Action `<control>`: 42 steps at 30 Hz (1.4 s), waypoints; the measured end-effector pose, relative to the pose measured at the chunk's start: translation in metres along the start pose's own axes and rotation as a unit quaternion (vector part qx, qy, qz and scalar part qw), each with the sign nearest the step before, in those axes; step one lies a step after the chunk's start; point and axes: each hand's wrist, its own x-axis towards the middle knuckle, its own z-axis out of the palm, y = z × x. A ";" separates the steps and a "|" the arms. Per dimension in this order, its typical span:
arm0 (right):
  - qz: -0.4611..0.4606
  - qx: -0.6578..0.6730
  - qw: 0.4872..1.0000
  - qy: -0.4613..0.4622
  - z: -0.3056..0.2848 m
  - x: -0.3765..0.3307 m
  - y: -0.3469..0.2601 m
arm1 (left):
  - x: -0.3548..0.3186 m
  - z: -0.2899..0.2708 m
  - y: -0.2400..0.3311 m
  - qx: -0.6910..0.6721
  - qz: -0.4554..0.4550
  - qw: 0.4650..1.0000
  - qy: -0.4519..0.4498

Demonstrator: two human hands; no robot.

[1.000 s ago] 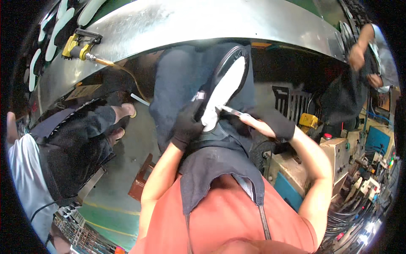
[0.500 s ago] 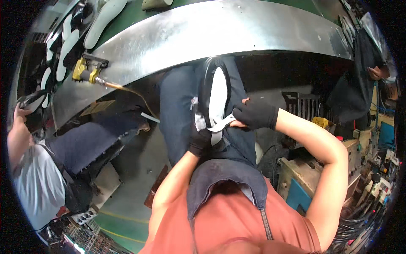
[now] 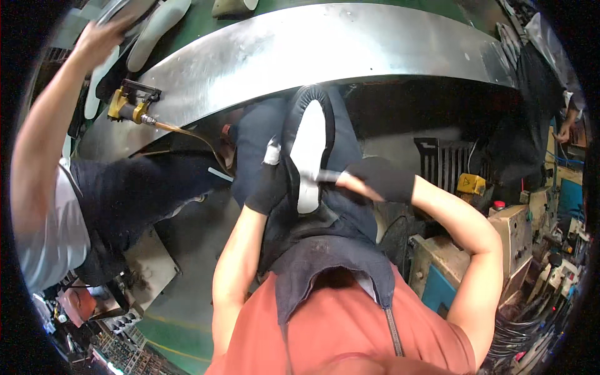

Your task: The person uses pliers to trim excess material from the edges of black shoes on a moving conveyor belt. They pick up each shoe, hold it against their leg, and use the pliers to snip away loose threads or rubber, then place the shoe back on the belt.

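Note:
A black shoe upper [image 3: 299, 119] with a white insole bottom [image 3: 309, 150] lies sole-up on my lap. My left hand [image 3: 270, 183], in a black glove, grips its left side. My right hand [image 3: 375, 179], also gloved in black, holds a thin metal tool [image 3: 326, 177] whose tip rests on the white bottom near the heel end. A dark apron [image 3: 325, 250] covers my legs under the shoe.
A curved steel bench edge [image 3: 325, 44] runs ahead, with a yellow air tool [image 3: 128, 106] and hose on it. A person at the left reaches an arm [image 3: 56, 106] up toward white insoles [image 3: 156, 25]. Machines and boxes [image 3: 475, 250] crowd the right.
The shoe has swung upright on my lap and my right hand has come down to the right with the tool. The person at the left has raised an arm to the bench.

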 end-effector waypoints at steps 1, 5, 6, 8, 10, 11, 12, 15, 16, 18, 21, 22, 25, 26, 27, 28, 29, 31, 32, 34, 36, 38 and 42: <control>0.054 0.048 0.997 0.016 -0.003 -0.005 0.008 | 0.003 0.011 0.004 -0.020 0.014 1.000 0.008; 0.083 0.055 0.995 0.006 -0.040 -0.008 -0.014 | 0.018 0.013 -0.007 -0.012 -0.006 0.999 0.038; 0.076 -0.001 0.997 0.021 -0.044 -0.008 -0.024 | 0.017 0.012 -0.009 -0.013 -0.047 0.998 0.037; 0.097 -0.143 0.984 0.035 -0.044 -0.008 -0.043 | 0.017 0.014 -0.012 0.030 -0.071 0.997 0.030; 0.066 -0.077 0.987 0.127 -0.021 -0.007 -0.014 | 0.020 0.022 -0.010 0.117 -0.040 0.992 0.000; 0.053 -0.041 0.983 0.171 -0.005 -0.007 0.001 | 0.020 0.026 -0.012 0.159 -0.028 0.987 -0.016; 0.019 -0.033 0.978 0.205 -0.004 -0.003 0.006 | 0.023 0.029 -0.018 0.275 0.092 0.957 0.025; 0.084 -0.093 0.988 0.088 -0.028 -0.017 0.005 | 0.011 0.049 -0.005 0.334 0.155 0.926 0.085; 0.103 -0.063 0.992 0.050 -0.036 -0.022 0.003 | 0.006 0.053 -0.003 0.322 0.135 0.931 0.109; 0.066 -0.060 0.995 0.042 -0.064 -0.021 -0.019 | 0.023 0.022 -0.029 0.302 0.091 0.942 0.112; -0.086 -0.106 0.980 0.144 -0.072 -0.014 -0.087 | 0.028 -0.005 -0.037 0.617 0.250 0.737 -0.117; -0.173 -0.090 0.964 0.178 -0.065 -0.005 -0.083 | 0.017 0.014 -0.026 0.439 0.124 0.889 -0.051; 0.047 -0.059 0.993 0.091 -0.045 0.002 -0.030 | 0.000 0.041 -0.002 0.266 0.024 0.963 0.035; 0.113 -0.122 0.986 0.024 -0.051 0.001 -0.032 | 0.004 0.034 -0.005 0.319 0.083 0.943 0.034; 0.042 -0.122 0.990 0.063 -0.049 -0.004 -0.037 | 0.003 0.023 -0.012 0.346 0.092 0.934 -0.002; -0.029 -0.121 0.987 0.102 -0.044 -0.011 -0.044 | 0.002 0.002 -0.026 0.372 0.100 0.922 -0.038; -0.090 -0.117 0.979 0.143 -0.041 -0.017 -0.047 | -0.002 0.004 -0.026 0.377 0.090 0.921 -0.039; -0.070 -0.079 0.983 0.150 -0.011 -0.006 -0.007 | -0.006 0.011 -0.025 0.390 0.068 0.917 -0.048; 0.014 0.017 0.993 0.119 -0.009 -0.005 -0.002 | -0.002 0.012 -0.022 0.379 0.070 0.922 -0.050; 0.118 0.147 0.978 0.093 0.006 -0.011 0.012 | -0.003 0.008 -0.008 0.413 0.049 0.909 -0.039; 0.115 0.277 0.936 0.181 0.041 -0.022 0.017 | 0.004 -0.014 -0.033 0.140 -0.001 0.989 0.045; 0.132 0.302 0.902 0.281 0.066 -0.030 0.015 | 0.004 -0.011 -0.021 0.206 -0.038 0.978 -0.013; 0.182 0.356 0.858 0.321 0.085 -0.010 0.000 | 0.004 -0.010 -0.010 0.117 -0.060 0.991 0.016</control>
